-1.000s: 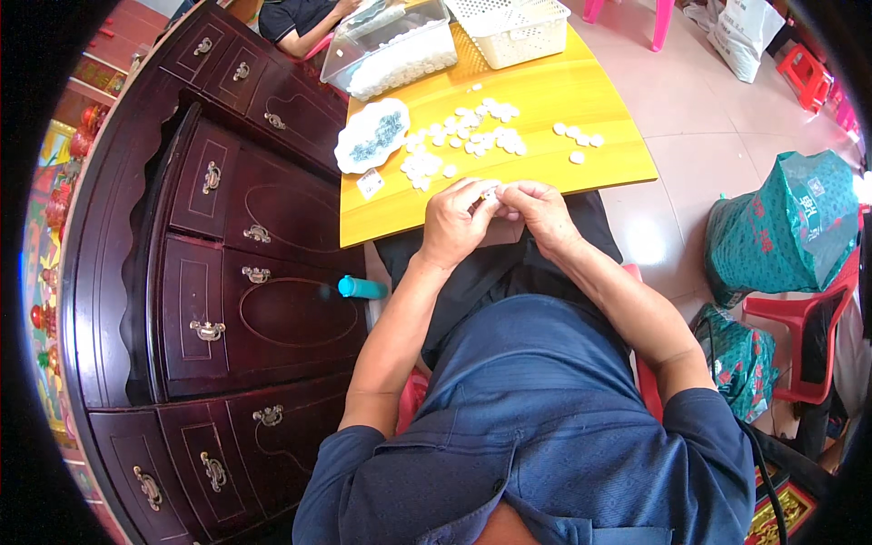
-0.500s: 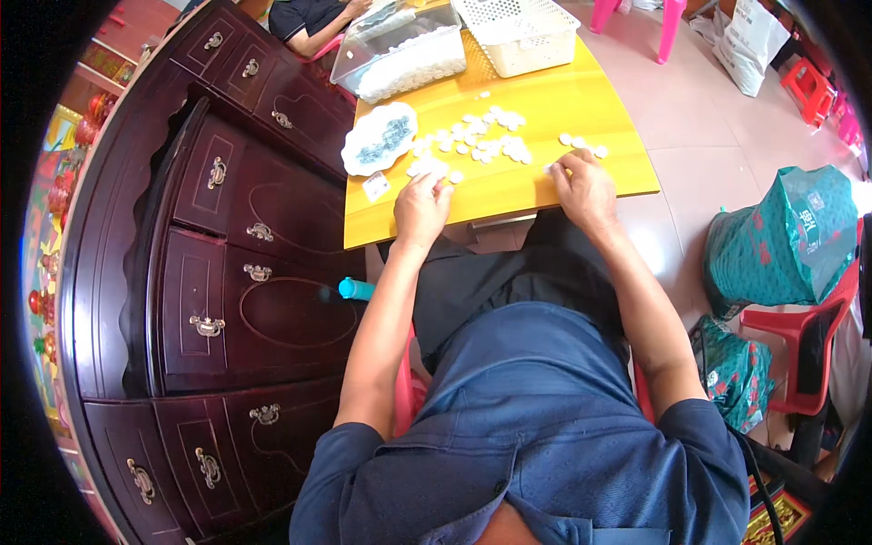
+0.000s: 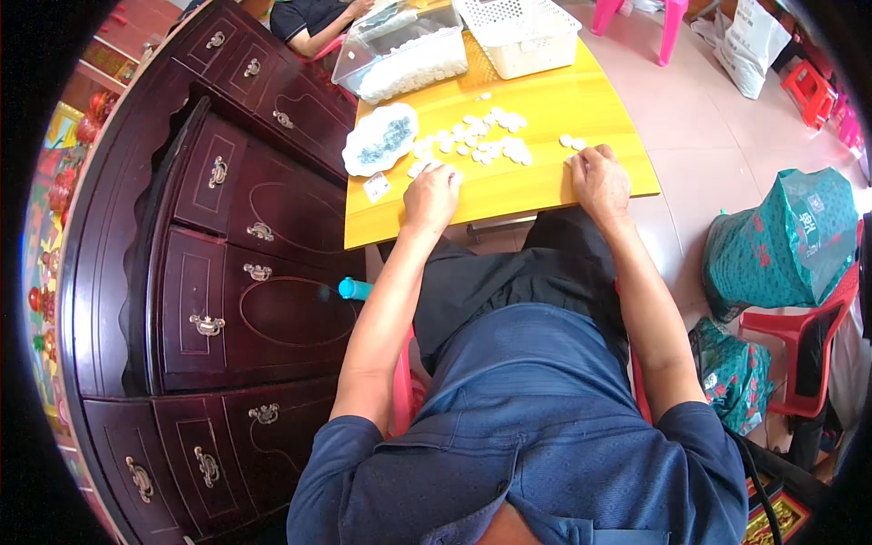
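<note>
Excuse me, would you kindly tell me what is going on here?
A seated person works at a yellow table. The left hand is at the near end of a spread of small white pieces; the right hand is beside a few more. Whether either hand grips a piece is unclear. A white dish stands at the left, a clear bin and white basket behind.

Fisheye from head, facing downward, wide

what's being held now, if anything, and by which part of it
Cannot tell: the right hand has a small white piece at its fingertips; the left hand hides any hold.
</note>
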A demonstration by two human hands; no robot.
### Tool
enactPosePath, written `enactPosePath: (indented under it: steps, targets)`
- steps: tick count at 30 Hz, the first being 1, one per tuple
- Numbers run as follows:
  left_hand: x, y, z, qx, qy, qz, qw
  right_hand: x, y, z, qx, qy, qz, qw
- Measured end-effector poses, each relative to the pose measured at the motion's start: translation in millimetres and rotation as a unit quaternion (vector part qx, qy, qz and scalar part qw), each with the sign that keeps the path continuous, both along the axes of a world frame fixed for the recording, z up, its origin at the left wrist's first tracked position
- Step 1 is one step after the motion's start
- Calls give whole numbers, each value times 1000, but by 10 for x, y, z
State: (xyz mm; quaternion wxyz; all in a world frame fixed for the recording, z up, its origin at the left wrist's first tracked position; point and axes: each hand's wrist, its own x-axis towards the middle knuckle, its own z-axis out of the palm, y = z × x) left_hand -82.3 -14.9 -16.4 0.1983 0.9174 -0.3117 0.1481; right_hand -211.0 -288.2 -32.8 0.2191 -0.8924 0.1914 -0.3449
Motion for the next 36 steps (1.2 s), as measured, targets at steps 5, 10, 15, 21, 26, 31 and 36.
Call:
enactPosePath:
  steps: [5,10,15,21,26,31,36]
  targets:
    - [-10,10,-60,-21,-42,-7,999,-32,11,9,25,-3,10,1000]
    - [-5,57,-62,-239,246,1,939,-56,160,178,27,-85,14,996]
    - [-464,-151,266,-407,468,-11,784,-76,490,106,224,-100,169,955]
    - [-715,-268,304,-433,522,-48,733,-48,815,-41,446,-74,292,843]
    - [-741,-273,270,-433,520,-49,735,-50,865,-67,485,-86,326,807]
    - [-761,-272,221,-408,488,-55,770,-101,867,38,559,-44,324,762]
    - [-835,-389,168,-452,443,-44,773,-35,879,-45,546,-35,307,779]
